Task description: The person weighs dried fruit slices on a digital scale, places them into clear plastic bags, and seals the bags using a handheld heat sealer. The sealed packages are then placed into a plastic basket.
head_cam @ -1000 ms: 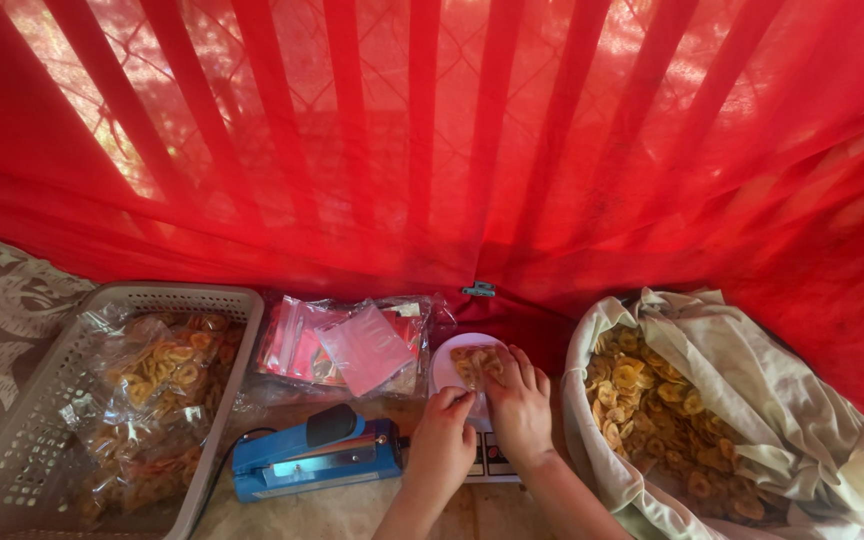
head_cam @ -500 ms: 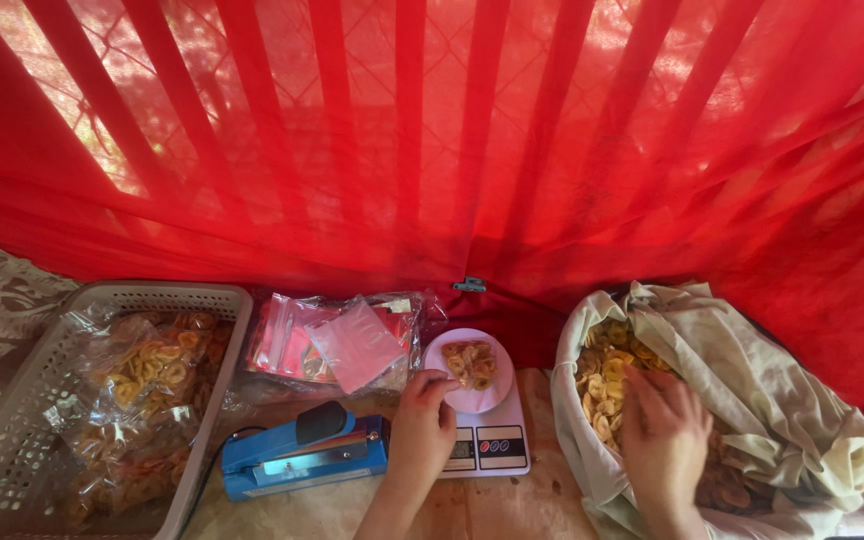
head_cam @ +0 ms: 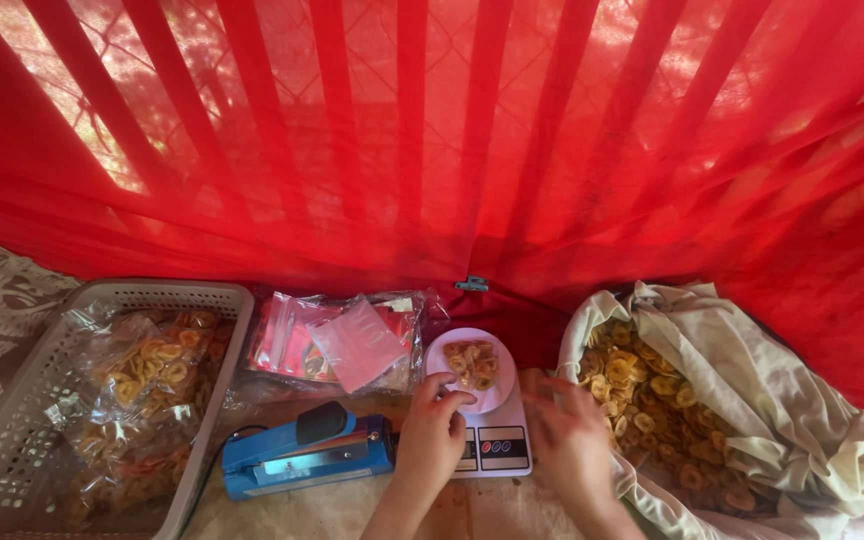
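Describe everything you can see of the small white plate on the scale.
The white plate is small, round and shallow, apparently plastic. It sits level on a white kitchen scale, between a blue sealer and an open cloth sack. A small heap of yellow chips lies in it. The left hand touches its near rim.

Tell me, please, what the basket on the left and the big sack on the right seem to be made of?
The basket looks like grey moulded plastic: its walls are a rigid grid of small holes. The sack seems to be off-white woven cloth, matte and softly creased.
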